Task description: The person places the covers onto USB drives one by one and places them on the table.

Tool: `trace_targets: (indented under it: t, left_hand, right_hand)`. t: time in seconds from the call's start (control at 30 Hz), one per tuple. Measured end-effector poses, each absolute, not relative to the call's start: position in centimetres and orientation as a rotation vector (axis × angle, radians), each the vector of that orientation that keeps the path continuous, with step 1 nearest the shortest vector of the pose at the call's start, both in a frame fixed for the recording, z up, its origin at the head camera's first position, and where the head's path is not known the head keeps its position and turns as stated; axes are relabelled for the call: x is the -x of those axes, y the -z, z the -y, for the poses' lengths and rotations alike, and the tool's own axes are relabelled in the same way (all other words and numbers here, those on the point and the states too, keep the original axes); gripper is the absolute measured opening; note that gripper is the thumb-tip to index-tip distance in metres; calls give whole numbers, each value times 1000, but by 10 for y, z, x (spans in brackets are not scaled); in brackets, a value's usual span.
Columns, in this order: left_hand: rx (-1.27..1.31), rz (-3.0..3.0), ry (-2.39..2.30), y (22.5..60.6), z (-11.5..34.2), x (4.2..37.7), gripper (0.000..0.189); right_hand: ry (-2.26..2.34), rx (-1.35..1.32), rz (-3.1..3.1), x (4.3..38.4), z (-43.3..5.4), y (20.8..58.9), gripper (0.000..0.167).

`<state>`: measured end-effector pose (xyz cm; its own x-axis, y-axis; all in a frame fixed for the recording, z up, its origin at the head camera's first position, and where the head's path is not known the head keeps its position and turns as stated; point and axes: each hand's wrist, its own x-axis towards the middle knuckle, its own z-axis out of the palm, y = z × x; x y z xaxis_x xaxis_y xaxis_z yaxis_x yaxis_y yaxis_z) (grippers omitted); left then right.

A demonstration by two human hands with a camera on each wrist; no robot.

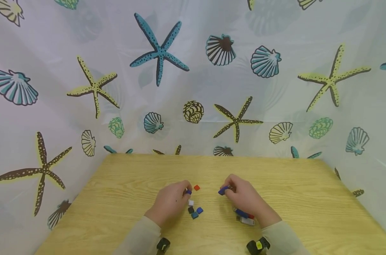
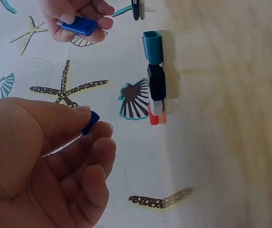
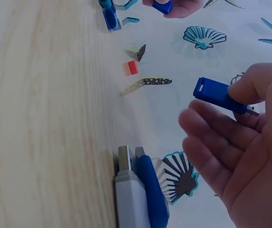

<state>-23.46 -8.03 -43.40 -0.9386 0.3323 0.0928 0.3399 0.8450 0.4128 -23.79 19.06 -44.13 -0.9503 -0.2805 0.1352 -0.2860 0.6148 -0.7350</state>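
Note:
My left hand (image 1: 170, 200) pinches a small blue cap (image 2: 91, 122) between thumb and index finger, its other fingers loosely bent. My right hand (image 1: 245, 194) holds a blue USB stick (image 3: 217, 94) between thumb and fingers. The metal plug of that stick points back toward the palm, and its slotted end faces outward. Both hands hover over the wooden table (image 1: 141, 173), with a gap between them. Between them, nearer the left hand, lie a red cap (image 1: 197, 187), a white cap (image 1: 191, 203), a black cap (image 1: 191, 210), a teal cap (image 1: 195, 215) and a blue cap (image 1: 200, 210).
Below the right wrist lie a white USB stick (image 1: 247, 221) and another blue USB stick (image 1: 240, 213), with a red piece (image 1: 251, 216) showing beside them. A white curtain (image 1: 186, 88) printed with starfish and shells stands around the back and sides of the table.

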Motion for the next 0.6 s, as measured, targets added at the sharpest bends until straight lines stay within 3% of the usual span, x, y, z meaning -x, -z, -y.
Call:
trace_targets:
  t: [0.17,0.6]
  left_hand:
    - [528,3007,717,434,79,234,10]
    - [577,2989,843,433,78,234,10]
  right_hand:
    - [-1402,-508,2789,238,-190,441,7]
    - [-1334,-653,2871,237,-187,440,25]
